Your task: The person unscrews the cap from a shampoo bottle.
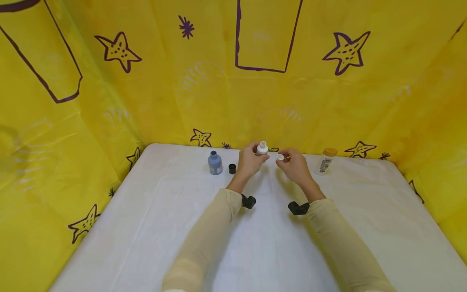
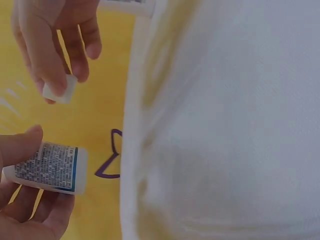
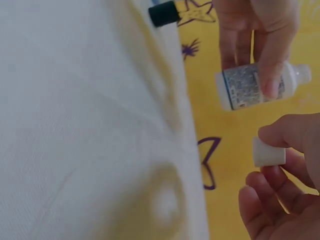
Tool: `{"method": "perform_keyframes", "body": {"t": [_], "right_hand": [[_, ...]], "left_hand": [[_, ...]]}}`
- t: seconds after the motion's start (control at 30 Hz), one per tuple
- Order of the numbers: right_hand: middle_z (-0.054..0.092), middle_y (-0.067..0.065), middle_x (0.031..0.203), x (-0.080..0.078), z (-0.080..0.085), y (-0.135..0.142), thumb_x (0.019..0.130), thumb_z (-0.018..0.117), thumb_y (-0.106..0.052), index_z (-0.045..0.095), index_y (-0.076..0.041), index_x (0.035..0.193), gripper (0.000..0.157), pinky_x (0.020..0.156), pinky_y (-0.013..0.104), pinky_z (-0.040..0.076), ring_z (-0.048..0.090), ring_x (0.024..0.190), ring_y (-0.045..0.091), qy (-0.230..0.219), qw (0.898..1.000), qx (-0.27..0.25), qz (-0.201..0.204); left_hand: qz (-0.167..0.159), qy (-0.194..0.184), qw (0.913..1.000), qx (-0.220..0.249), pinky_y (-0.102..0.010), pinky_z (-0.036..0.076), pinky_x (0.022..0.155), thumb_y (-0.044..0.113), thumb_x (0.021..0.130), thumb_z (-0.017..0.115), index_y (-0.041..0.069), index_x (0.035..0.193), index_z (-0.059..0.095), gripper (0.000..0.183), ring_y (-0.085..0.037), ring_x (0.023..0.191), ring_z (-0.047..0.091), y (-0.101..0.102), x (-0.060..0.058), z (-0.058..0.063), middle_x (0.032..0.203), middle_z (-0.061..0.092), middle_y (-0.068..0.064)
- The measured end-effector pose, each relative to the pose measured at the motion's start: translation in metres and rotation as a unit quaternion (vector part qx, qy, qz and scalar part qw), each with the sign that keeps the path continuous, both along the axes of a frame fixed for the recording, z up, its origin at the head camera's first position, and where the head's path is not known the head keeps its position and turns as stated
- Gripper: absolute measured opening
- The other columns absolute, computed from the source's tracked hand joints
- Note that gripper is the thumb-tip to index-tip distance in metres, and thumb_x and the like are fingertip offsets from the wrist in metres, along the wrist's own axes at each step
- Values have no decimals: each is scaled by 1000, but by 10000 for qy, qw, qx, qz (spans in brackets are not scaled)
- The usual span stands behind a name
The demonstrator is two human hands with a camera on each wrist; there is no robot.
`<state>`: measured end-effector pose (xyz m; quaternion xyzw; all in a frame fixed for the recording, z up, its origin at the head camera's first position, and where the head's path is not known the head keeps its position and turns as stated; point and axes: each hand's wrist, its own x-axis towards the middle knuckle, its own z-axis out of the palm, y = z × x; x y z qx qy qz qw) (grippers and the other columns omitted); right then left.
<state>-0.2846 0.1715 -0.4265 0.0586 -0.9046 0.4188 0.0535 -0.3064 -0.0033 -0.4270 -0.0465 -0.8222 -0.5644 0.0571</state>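
Note:
My left hand [image 1: 249, 163] grips a small white bottle [image 3: 241, 87] with a printed label and a blue stripe near its base. The bottle's neck is uncapped and points up in the head view. To the right, my right hand [image 1: 294, 167] pinches a white cap [image 3: 268, 152] between thumb and fingers, apart from the bottle. In the left wrist view the cap [image 2: 61, 90] shows beside the labelled bottle [image 2: 50, 167]. Both hands are held near the table's far edge.
Left of my hands stands an uncapped blue bottle [image 1: 215, 163], with a black cap [image 1: 232, 168] beside it on the white table [image 1: 266, 243]. A white bottle with an orange-brown lid [image 1: 326, 161] stands at right. Yellow patterned cloth [image 1: 226, 97] hangs behind.

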Motion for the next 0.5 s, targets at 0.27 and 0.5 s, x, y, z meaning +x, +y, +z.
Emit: {"method": "perform_keyframes", "body": {"t": [0.27, 0.5], "right_hand": [[66, 25, 120, -19, -22, 1, 95, 66, -16, 62, 4, 125, 36, 89, 41, 58, 65, 104, 36, -281, 9995, 141, -50], [66, 24, 120, -27, -32, 1, 95, 65, -15, 61, 4, 127, 38, 101, 49, 52, 63, 108, 36, -622, 9973, 392, 16]], "left_hand": [[137, -219, 9994, -251, -41, 55, 104, 10, 85, 83, 3, 129, 62, 50, -27, 119, 67, 11, -12, -16, 128, 70, -15], [298, -396, 9979, -417, -40, 54, 105, 7, 82, 84, 2, 128, 63, 51, -27, 117, 68, 17, -18, -23, 124, 71, -15]]}}
